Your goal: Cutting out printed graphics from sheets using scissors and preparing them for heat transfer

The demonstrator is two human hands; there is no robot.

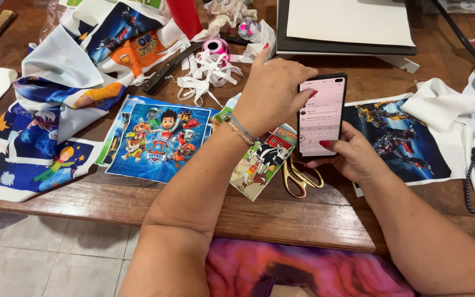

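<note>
Pink and purple patterned cloth [309,272] is filling the near edge of the view, just below the wooden table [281,217]. Two bare forearms are reaching up from it over the table's near edge. Her right hand [353,157] is cupping a smartphone [321,115] from below and from the right, with a red-nailed thumb pressing on the lower part of the lit screen, so the grip is closed around the phone. Her left hand [273,93], wearing thin bracelets at the wrist, is hovering over the phone's left edge with fingers curled and one fingertip touching the upper screen; it is holding nothing. The phone is standing tilted above the table, right of centre. Gold-handled scissors [298,176] are lying on the table just under the phone. Printed fabric panels are spreading around: a cartoon puppy print [158,140] to the left, a farm-animal print [262,162] beneath the left wrist, and a dark robot print [399,137] to the right. Farther off, white ribbon [207,74] is tangling beside a pink spool [215,47].
</note>
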